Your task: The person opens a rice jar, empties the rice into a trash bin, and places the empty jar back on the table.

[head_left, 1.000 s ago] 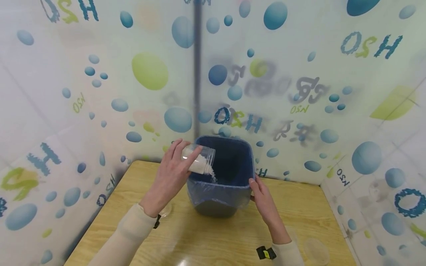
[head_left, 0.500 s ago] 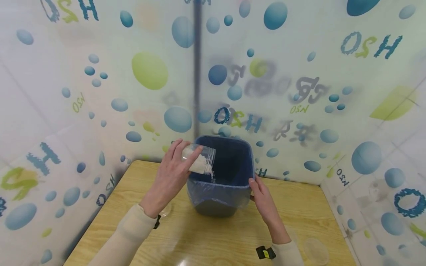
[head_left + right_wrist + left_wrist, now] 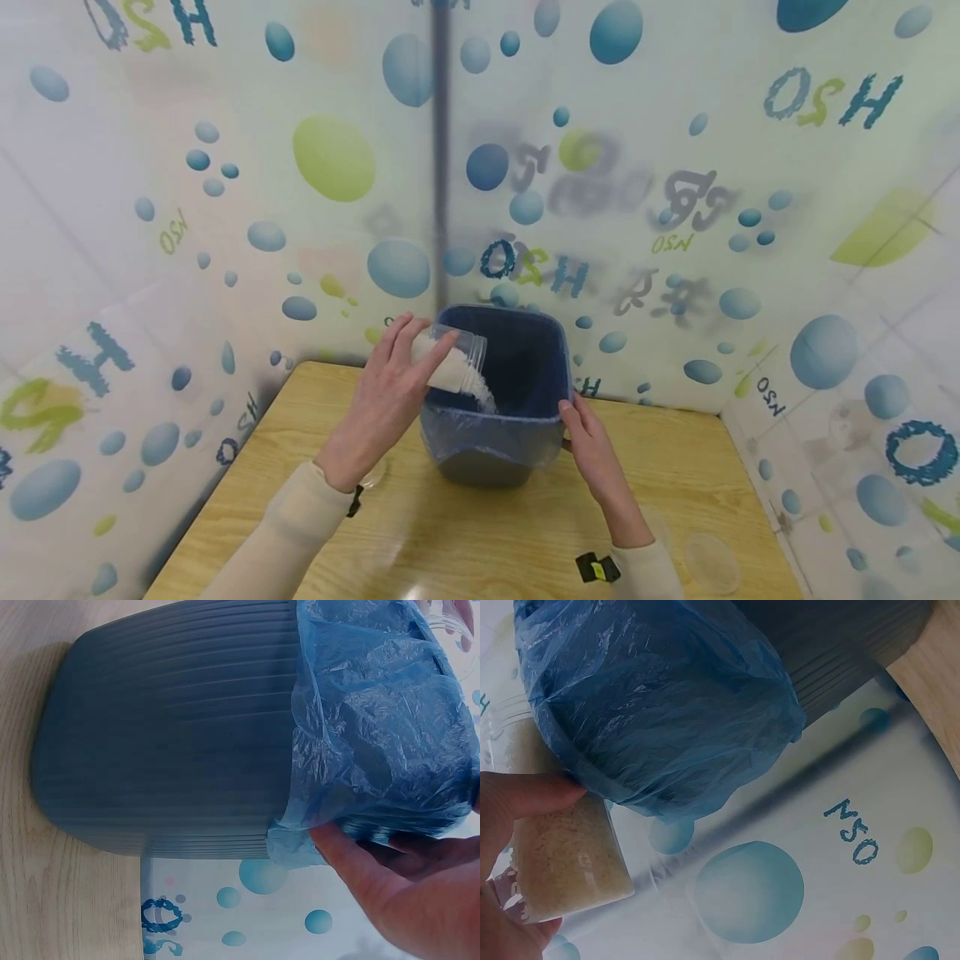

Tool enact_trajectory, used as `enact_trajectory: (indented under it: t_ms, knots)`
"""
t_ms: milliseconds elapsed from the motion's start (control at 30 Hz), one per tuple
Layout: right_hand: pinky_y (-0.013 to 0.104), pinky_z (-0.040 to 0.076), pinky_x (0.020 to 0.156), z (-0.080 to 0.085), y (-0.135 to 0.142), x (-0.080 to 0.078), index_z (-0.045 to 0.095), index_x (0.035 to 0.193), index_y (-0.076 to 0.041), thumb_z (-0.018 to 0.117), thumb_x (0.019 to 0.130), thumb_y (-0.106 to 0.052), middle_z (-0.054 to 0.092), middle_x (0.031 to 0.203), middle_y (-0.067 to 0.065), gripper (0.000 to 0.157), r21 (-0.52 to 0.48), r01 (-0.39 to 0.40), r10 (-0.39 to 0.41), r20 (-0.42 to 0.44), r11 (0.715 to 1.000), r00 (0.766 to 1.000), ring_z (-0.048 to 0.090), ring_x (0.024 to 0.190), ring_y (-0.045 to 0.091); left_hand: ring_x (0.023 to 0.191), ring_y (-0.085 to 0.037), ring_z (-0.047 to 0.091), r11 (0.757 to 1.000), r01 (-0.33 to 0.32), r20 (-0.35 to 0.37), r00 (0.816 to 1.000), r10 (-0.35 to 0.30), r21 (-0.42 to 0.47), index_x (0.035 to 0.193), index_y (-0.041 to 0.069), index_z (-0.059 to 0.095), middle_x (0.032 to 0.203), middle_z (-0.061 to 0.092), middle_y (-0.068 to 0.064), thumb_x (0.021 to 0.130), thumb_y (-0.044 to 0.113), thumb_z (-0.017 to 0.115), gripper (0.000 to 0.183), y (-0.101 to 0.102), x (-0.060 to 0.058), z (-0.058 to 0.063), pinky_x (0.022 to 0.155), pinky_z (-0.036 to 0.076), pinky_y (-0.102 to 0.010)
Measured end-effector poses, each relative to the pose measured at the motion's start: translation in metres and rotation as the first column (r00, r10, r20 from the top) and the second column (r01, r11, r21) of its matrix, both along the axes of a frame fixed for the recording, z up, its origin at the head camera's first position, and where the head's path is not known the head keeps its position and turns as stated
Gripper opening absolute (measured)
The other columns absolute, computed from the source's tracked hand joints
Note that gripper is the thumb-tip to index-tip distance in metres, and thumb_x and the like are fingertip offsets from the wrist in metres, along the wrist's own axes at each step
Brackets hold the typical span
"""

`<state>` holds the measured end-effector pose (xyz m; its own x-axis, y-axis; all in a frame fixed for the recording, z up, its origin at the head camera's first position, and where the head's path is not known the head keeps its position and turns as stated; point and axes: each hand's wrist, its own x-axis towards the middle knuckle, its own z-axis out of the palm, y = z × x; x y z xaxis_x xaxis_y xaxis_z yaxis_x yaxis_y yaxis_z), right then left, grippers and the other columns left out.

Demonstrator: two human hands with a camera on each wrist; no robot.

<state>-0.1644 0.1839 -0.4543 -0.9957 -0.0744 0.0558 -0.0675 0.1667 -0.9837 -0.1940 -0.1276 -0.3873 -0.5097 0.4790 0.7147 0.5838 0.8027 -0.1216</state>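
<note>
My left hand grips a clear plastic jar tipped on its side, its mouth over the bin's near left rim. Pale grains that look like rice spill from the mouth into the bin. The trash bin is dark grey-blue and ribbed, with a blue plastic liner folded over its rim. My right hand holds the bin's right rim, its thumb on top in the head view. In the right wrist view, fingers press against the liner's outside. The bin's floor is hidden in shadow.
A wooden table carries the bin, backed by walls with printed bubbles. Near the right forearm lies a clear round lid. Another clear round piece sits partly behind the left wrist.
Grains keep falling from the jar; the stream thins half a second ago and is thicker now. Both hands and the bin hold almost the same place.
</note>
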Motion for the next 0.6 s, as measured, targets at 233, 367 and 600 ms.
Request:
enact_trajectory:
  t_ms: [233,367,600]
  knots:
    - [0.064,0.045,0.106,-0.0002,-0.0008,0.0000,0.032,0.161,-0.002,0.041,0.112,-0.039,0.035,0.162,0.023,0.062,-0.002,-0.005,0.005,-0.007,1.000,1.000,0.040,0.145,0.043,0.141,-0.044,0.037,1.000,0.004,-0.009,1.000,-0.004,0.007,0.149,0.015,0.054,0.144,0.045,-0.025,0.080,-0.007,0.078,0.076,-0.0009,0.0002,0.0012,0.113,0.041,-0.051]
    - [0.064,0.044,0.106,0.0007,-0.0014,0.0000,0.032,0.161,-0.002,0.041,0.112,-0.038,0.036,0.162,0.023,0.061,-0.005,-0.007,0.007,-0.014,1.000,1.000,0.040,0.145,0.043,0.140,-0.045,0.038,1.000,0.015,-0.025,1.000,-0.015,-0.006,0.148,0.016,0.055,0.142,0.045,-0.025,0.085,-0.010,0.072,0.070,-0.0007,0.0003,0.0017,0.118,0.035,-0.051]
    - [0.062,0.046,0.106,0.0001,-0.0014,-0.0006,0.031,0.161,0.000,0.040,0.113,-0.038,0.035,0.162,0.024,0.062,-0.002,-0.006,0.006,-0.013,1.000,1.000,0.039,0.146,0.042,0.140,-0.045,0.039,1.000,0.013,-0.037,0.999,-0.014,-0.013,0.147,0.016,0.056,0.143,0.045,-0.026,0.087,-0.011,0.068,0.067,0.0000,0.0001,0.0027,0.119,0.033,-0.050]
